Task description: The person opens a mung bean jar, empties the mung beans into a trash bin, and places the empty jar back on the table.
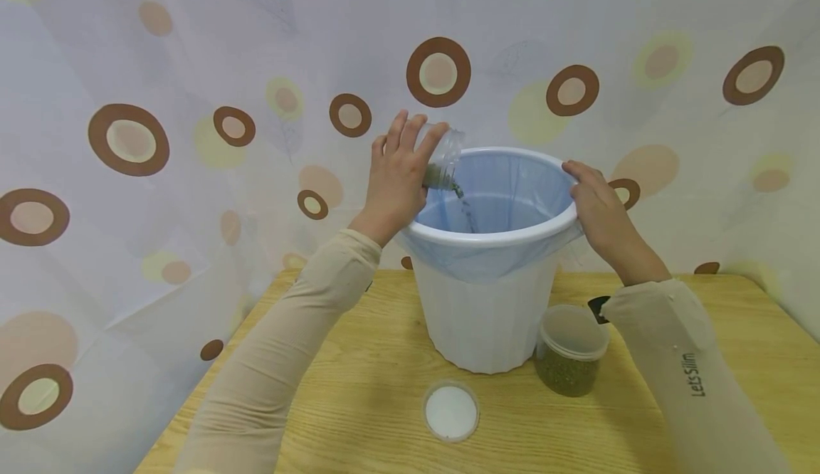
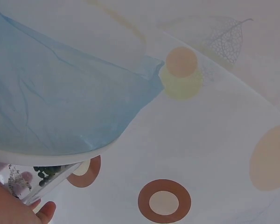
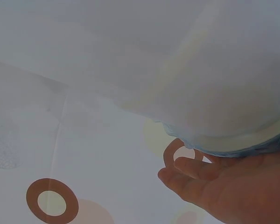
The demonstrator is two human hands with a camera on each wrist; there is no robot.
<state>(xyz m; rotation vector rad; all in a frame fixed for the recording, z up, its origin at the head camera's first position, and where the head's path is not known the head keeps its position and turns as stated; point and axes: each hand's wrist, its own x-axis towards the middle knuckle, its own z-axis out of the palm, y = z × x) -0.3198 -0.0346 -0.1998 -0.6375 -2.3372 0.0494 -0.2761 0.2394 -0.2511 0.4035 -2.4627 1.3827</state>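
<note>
My left hand (image 1: 398,178) grips a clear jar (image 1: 448,148), tipped sideways over the near left rim of a white trash bin (image 1: 487,317). Dark green bits (image 1: 439,176) fall from its mouth into the bin. A thin blue liner (image 1: 483,175) covers the inside and folds over the rim. In the left wrist view, part of the jar (image 2: 60,179) shows below the bin's edge, with green pieces inside. On the opposite side my right hand (image 1: 602,214) rests against the rim, and the right wrist view shows its fingers (image 3: 189,184) fairly straight.
A clear tub (image 1: 570,374) with green flakes stands on the wooden table (image 1: 359,360), close to the bin's right side. In front of the bin lies a round white lid (image 1: 451,412). Behind the table hangs a patterned curtain (image 1: 192,54).
</note>
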